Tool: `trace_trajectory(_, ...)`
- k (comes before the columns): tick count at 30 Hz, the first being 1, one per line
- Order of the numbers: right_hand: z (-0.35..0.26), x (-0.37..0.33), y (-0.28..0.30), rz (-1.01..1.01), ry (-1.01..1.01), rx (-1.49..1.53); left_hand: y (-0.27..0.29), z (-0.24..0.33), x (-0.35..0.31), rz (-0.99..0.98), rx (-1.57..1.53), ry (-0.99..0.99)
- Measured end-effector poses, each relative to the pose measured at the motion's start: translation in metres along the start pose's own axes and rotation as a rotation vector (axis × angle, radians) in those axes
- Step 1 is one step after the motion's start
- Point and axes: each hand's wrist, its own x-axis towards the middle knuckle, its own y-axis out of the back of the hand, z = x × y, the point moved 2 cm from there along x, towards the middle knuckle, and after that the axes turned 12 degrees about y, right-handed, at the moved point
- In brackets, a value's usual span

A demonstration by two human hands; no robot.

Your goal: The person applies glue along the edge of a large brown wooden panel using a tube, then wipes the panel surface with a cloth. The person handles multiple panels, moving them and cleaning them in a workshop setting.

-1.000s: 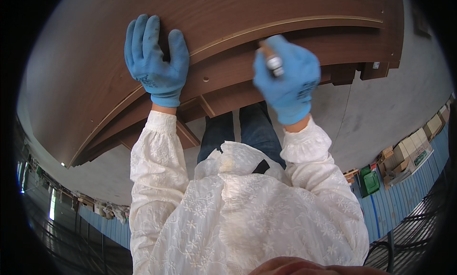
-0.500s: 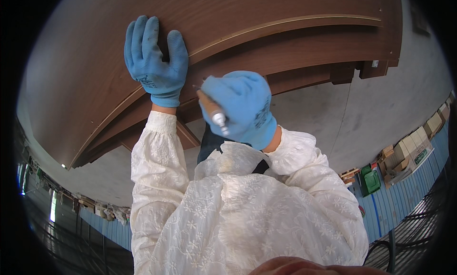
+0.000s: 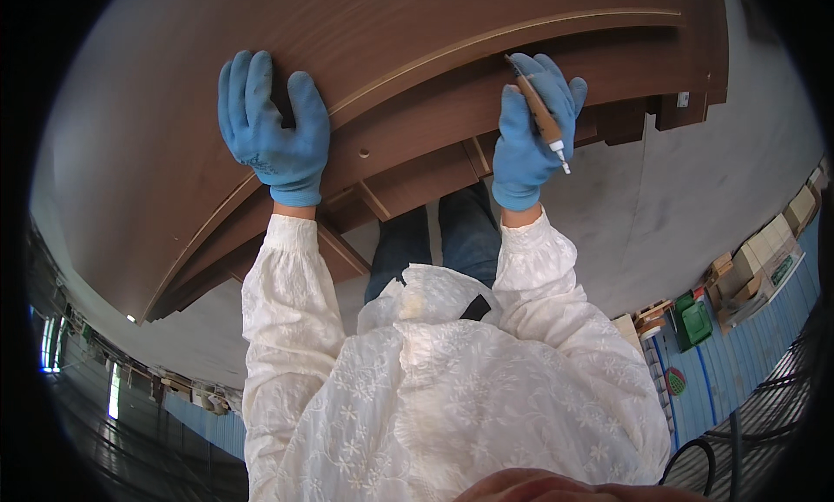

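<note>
My left hand [image 3: 274,128], in a blue work glove, rests flat with fingers outstretched on a large brown wood-look panel [image 3: 165,137]. Beside its thumb runs the panel's pale edge strip [image 3: 417,67]. To the right, my right hand [image 3: 532,128], gloved the same, is palm up below that edge. Across its palm and fingers lies a slim brown tube [image 3: 540,113] with a white nozzle pointing down towards me. The thumb sits along the tube's left side, and the fingers curl loosely about it.
Under the panel's edge is a lower brown board [image 3: 408,146] with a round hole [image 3: 364,152] and crosspieces. Grey floor [image 3: 634,189] surrounds the furniture. At the right stand a green bin [image 3: 692,321] and cardboard boxes [image 3: 754,267] by a blue corrugated wall [image 3: 738,372].
My right hand has swung right and away from my chest, turning palm up with the brown tube in it. My left hand has shifted slightly nearer, still on the panel.
</note>
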Motion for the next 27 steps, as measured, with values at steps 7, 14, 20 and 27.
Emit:
trace_trajectory(7, 0.010, -0.009, -0.010, 0.071, 0.017, -0.030, 0.000, 0.003, -0.001, -0.012, 0.008, -0.004)
trace_trajectory(14, 0.017, -0.012, -0.018, 0.140, 0.096, -0.073, 0.000, 0.005, -0.002, -0.029, -0.002, -0.023)
trace_trajectory(20, 0.015, -0.012, -0.016, 0.118, 0.109, -0.074, -0.001, 0.005, -0.002, -0.027, -0.021, -0.047)
trace_trajectory(27, 0.010, -0.012, -0.007, 0.030, 0.099, 0.125, 0.000, 0.005, -0.003, -0.010, -0.017, -0.058)
